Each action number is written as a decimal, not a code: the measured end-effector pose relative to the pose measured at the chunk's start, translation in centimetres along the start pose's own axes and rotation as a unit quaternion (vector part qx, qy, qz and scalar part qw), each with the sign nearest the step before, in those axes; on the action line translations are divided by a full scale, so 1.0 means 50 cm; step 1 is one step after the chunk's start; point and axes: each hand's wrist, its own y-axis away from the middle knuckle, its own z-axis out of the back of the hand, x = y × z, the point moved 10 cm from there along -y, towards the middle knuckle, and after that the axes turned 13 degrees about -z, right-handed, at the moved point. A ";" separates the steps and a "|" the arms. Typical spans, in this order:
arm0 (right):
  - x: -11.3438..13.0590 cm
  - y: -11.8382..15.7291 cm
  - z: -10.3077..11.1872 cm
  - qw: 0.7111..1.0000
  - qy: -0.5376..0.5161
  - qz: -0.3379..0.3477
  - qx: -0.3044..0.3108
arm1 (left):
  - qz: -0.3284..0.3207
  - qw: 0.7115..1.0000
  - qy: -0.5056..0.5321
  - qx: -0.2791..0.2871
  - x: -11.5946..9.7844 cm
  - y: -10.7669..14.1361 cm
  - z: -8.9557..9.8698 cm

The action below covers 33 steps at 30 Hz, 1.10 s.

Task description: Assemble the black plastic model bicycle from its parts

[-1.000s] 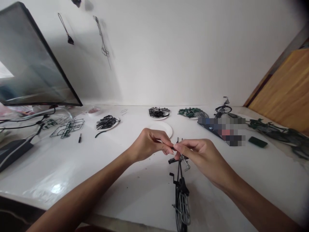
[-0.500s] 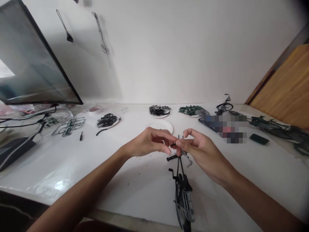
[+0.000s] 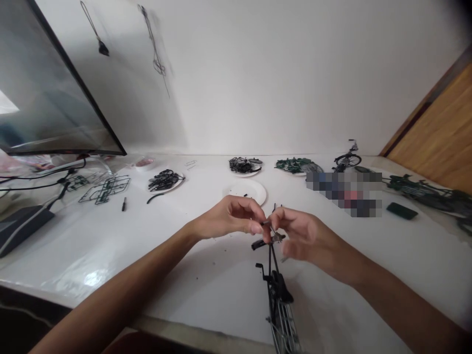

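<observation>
A small black model bicycle (image 3: 278, 290) stands in front of me, its rear rack towards me and its front end at my hands. My left hand (image 3: 236, 216) pinches a small dark part (image 3: 264, 223) between thumb and fingers, just above the handlebar. Curled fingers of my right hand (image 3: 304, 233) touch the bicycle's front end, with the thumb apart below them. What those fingers grip, if anything, is too small to tell. A black handlebar grip (image 3: 259, 244) sticks out below my left fingertips. The front wheel is mostly hidden.
Behind my hands lies a white plate (image 3: 258, 191) with tiny parts. Further back are plates of black parts (image 3: 243, 165) and green parts (image 3: 295, 165). A finished model bicycle (image 3: 347, 158) stands at back right. Green frames (image 3: 106, 189), a screwdriver (image 3: 124, 204) and a monitor (image 3: 55, 83) are left.
My right thumb has moved down, away from its fingers, which have shifted slightly left. The small dark part now sits in my left fingertips. The view has shifted a little.
</observation>
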 end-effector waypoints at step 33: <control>0.030 0.009 0.021 0.991 -0.029 0.120 -0.044 | -0.103 0.992 -0.018 -0.065 -0.029 -0.008 0.018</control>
